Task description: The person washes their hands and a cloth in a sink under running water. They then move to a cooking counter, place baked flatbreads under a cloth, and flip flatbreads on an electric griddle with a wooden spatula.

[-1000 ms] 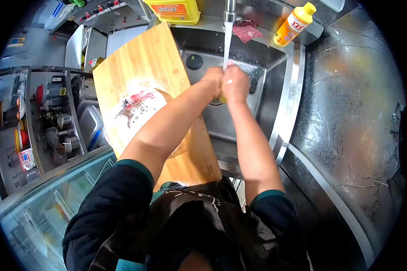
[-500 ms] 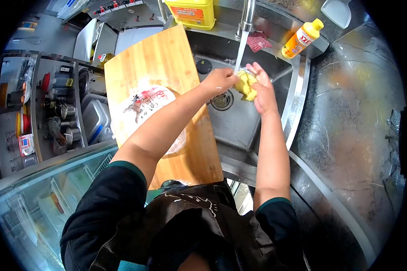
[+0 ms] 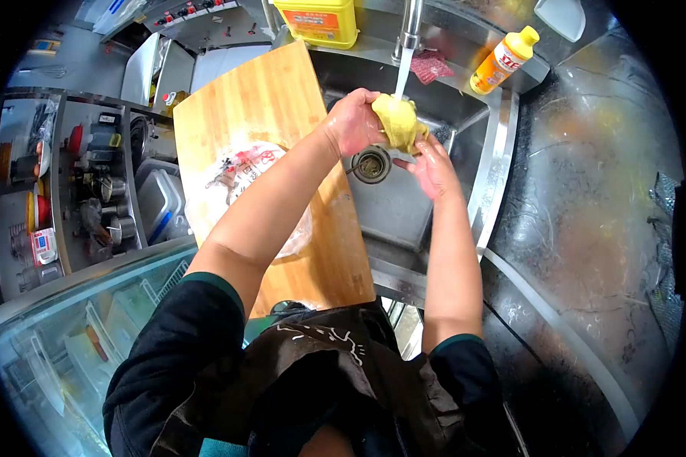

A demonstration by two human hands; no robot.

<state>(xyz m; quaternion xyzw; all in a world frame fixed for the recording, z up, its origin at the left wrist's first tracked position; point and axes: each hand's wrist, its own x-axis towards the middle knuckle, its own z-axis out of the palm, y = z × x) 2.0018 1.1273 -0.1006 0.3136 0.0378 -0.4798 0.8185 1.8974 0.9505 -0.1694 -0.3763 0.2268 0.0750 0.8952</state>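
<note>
A wet yellow cloth (image 3: 398, 123) is held up over the steel sink (image 3: 389, 217), in the stream from the running tap (image 3: 410, 34). My left hand (image 3: 354, 123) grips its left side, fingers partly hidden behind it. At the cloth's lower right corner, my right hand (image 3: 436, 169) pinches it with the fingers while the thumb sticks out to the left. Below the two hands lies the sink drain (image 3: 371, 165).
A wooden cutting board (image 3: 259, 87) overlaps the sink's left side, with a printed plastic bag (image 3: 240, 171) on it. Behind the sink stand a yellow tub (image 3: 320, 23), a red mesh cloth (image 3: 432, 67) and a yellow-capped bottle (image 3: 503, 61). A steel counter (image 3: 579, 175) extends right.
The yellow cloth has moved left and up into the water and is spread wider. My left hand has turned and opened around its side; my right hand has dropped to its lower corner.
</note>
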